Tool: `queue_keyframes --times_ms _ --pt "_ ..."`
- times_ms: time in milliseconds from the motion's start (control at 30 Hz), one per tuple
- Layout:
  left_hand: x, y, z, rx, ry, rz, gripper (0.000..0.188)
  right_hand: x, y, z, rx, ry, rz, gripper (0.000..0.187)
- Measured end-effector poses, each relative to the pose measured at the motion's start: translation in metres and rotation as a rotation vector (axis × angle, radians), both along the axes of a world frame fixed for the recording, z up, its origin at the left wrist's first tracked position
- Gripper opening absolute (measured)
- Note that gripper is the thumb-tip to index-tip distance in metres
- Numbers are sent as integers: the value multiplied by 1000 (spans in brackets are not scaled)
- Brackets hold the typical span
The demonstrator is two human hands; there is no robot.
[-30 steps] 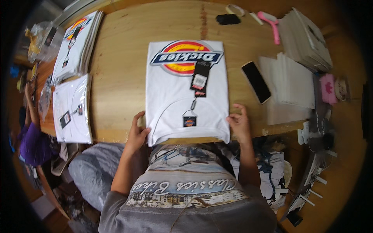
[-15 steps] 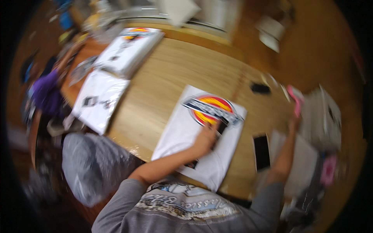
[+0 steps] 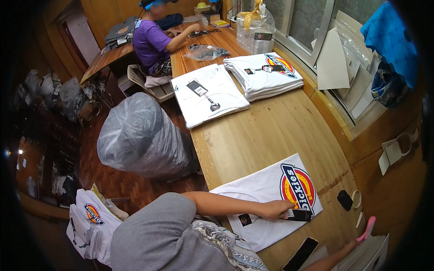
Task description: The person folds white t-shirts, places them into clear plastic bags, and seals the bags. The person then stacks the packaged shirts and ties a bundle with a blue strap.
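Observation:
A folded white T-shirt point(image 3: 266, 235) with a round red, yellow and blue print lies on the table in front of me. My left hand point(image 3: 276, 209) reaches across it, fingers closed on a black hang tag point(image 3: 299, 215) beside the print. A small dark patch-like tag point(image 3: 244, 220) lies lower on the shirt. At the lower right, my right hand point(image 3: 347, 249) is closed around a slim pink tool point(image 3: 367, 228); its exact kind is unclear. Between my arms a black-screened phone point(image 3: 300, 254) rests on the table.
Folded white shirts with tags point(image 3: 210, 95) and a thicker shirt stack point(image 3: 266, 77) sit farther along the table point(image 3: 253, 135). A large grey plastic-wrapped bundle point(image 3: 144, 135) stands left. A co-worker in purple point(image 3: 151, 43) sits beyond. More shirts point(image 3: 92, 223) are stacked lower left.
My view has swung left, so the table and shirts appear turned and the co-worker shows more fully. My left hand remains at the hang tag, and my right hand still has the pink tool.

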State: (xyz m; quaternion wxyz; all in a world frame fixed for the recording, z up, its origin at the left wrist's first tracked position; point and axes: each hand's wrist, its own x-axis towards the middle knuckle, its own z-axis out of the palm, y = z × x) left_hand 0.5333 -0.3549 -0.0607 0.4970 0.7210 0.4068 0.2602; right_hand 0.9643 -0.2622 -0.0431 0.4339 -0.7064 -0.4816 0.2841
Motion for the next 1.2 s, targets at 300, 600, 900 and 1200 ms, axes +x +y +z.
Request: queue_keyframes --times_ms 300,600,900,1200 --pt "-52 -43 4 -1257 -754 -38 31 18 -95 -9 -14 54 -76 31" --pt "-74 -99 34 154 71 -932 20 -188 -89 84 323 -1109 352 18" --pt "-71 -117 -10 548 172 -974 22 -300 -100 36 250 -1211 677 8" --pt "-74 -122 -26 560 67 -905 18 -315 -104 21 243 -1212 817 9"
